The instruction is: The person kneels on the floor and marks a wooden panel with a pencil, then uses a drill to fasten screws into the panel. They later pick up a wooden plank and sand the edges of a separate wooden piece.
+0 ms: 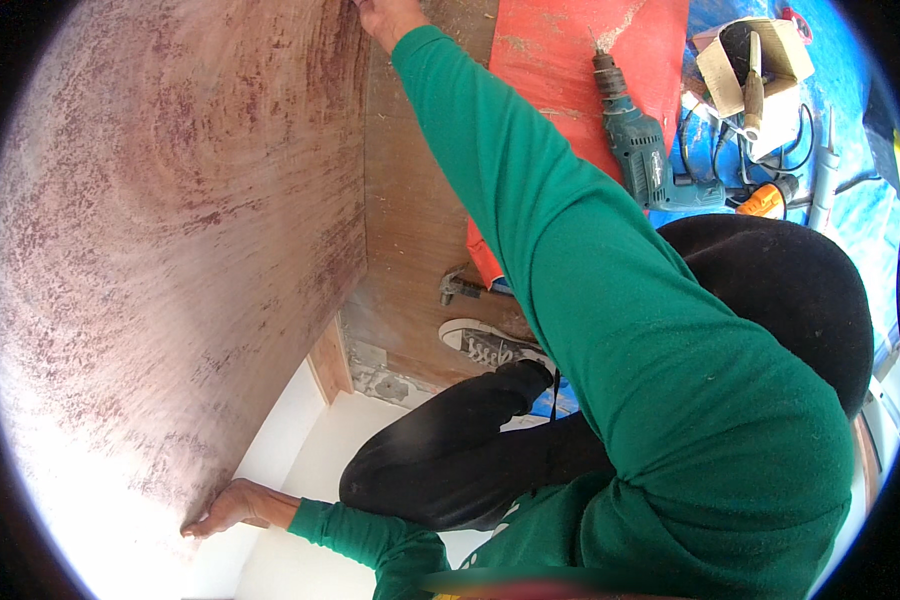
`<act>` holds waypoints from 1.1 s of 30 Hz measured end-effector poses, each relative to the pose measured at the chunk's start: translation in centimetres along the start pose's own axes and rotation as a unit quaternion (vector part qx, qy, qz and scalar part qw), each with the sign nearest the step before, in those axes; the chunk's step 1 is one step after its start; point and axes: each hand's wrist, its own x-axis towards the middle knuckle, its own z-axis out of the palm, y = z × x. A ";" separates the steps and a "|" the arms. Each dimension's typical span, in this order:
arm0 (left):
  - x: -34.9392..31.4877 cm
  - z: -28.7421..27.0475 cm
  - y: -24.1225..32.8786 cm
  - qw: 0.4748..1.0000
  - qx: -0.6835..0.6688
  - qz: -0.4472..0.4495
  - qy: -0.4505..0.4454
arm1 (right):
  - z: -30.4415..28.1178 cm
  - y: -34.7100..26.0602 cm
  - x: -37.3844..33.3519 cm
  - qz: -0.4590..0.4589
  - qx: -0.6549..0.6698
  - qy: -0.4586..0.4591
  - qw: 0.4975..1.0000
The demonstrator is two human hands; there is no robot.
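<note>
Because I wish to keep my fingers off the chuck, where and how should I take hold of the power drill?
The power drill is probably best gripped round its handle, from above and from the picture's right. It seems to lie on its side, chuck toward the picture's top, and the handle juts rightward from the rear, away from that end.
</note>
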 end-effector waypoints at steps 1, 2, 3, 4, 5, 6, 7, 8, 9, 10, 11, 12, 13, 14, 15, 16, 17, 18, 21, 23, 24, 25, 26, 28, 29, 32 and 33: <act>0.0 0.0 0.0 1.000 -0.011 0.003 -0.019 | 0.1 -0.1 -0.2 -0.001 -0.002 0.010 1.000; 0.1 0.0 0.0 0.999 -0.019 0.008 -0.034 | 0.2 -0.2 -0.3 -0.002 0.000 0.007 1.000; 0.1 -0.1 0.0 0.999 -0.020 0.004 -0.032 | 0.3 -0.3 -0.5 -0.003 0.002 0.004 1.000; 0.1 -0.1 0.0 0.999 -0.018 0.003 -0.027 | 0.4 -0.4 -0.6 -0.005 0.005 0.002 1.000; 0.1 -0.1 0.0 1.000 -0.012 0.001 -0.021 | 0.5 -0.5 -0.6 -0.001 -0.002 0.005 1.000; 0.1 -0.1 0.0 1.000 -0.014 0.001 -0.018 | 0.5 -0.5 -0.7 0.003 -0.009 0.008 1.000; 0.1 -0.1 0.0 1.000 -0.013 0.000 -0.014 | 0.5 -0.6 -0.7 0.007 -0.016 0.011 1.000; 0.1 -0.1 0.0 1.000 -0.011 -0.002 -0.011 | 0.5 -0.6 -0.6 0.006 -0.014 0.016 1.000; 0.1 -0.1 0.0 1.000 -0.010 0.000 -0.009 | 0.4 -0.6 -0.5 0.004 -0.013 0.022 1.000; 0.1 -0.1 0.0 1.000 -0.008 0.001 -0.009 | 0.4 -0.5 -0.4 0.003 -0.011 0.027 1.000; 0.1 0.0 -0.1 1.000 -0.015 0.007 -0.010 | 0.4 -0.5 -0.3 0.001 -0.007 0.022 1.000; 0.2 0.0 -0.2 1.000 -0.001 0.000 0.010 | 0.4 -0.4 -0.1 -0.001 -0.002 0.019 1.000; 0.3 0.0 -0.3 1.000 0.004 -0.001 0.030 | 0.5 -0.4 -0.1 -0.003 0.004 0.015 1.000; 0.4 0.0 -0.4 0.998 0.016 0.000 0.052 | 0.6 -0.3 0.0 -0.004 0.005 0.014 1.000; 0.5 -0.1 -0.4 0.999 0.008 -0.002 0.051 | 0.8 -0.3 -0.1 -0.005 0.005 0.012 1.000; 0.6 -0.2 -0.5 0.999 0.007 -0.003 0.051 | 0.9 -0.3 -0.2 -0.007 0.005 0.011 1.000; 0.7 -0.3 -0.6 0.999 0.006 -0.003 0.050 | 1.2 -0.4 -0.4 -0.012 0.000 0.028 1.000; 0.7 -0.3 -0.6 0.998 0.009 -0.017 0.053 | 1.4 -0.5 -0.7 -0.016 -0.004 0.046 0.999; 0.8 -0.4 -0.6 0.998 0.013 -0.042 0.054 | 1.8 -1.2 -2.3 -0.052 -0.004 0.060 0.997; 0.8 -0.3 -0.6 0.997 0.009 -0.044 0.056 | 1.9 -1.9 -3.6 -0.045 -0.009 0.051 0.998; 0.8 -0.2 -0.6 0.997 0.011 -0.050 0.060 | 1.8 -2.2 -4.4 -0.020 -0.018 0.042 0.999; 0.8 -0.2 -0.6 0.996 0.013 -0.056 0.062 | 1.7 -2.5 -5.0 0.009 -0.027 0.064 0.998; 0.8 -0.2 -0.7 0.996 0.016 -0.061 0.061 | 1.6 -2.8 -5.6 0.009 -0.024 0.035 0.999; 0.9 -0.4 -0.9 0.996 0.025 -0.070 0.059 | 1.7 -3.1 -6.5 0.034 -0.019 0.053 0.998; 1.0 -0.6 -1.0 0.995 0.032 -0.073 0.057 | 1.9 -3.2 -6.9 0.020 -0.013 0.041 0.999; 1.6 -1.3 -1.2 0.994 0.044 -0.091 0.045 | 2.7 -3.5 -7.6 0.020 -0.008 0.045 0.999; 1.7 -1.4 -1.3 0.994 0.046 -0.095 0.039 | 3.0 -3.7 -7.7 0.024 -0.008 0.049 0.998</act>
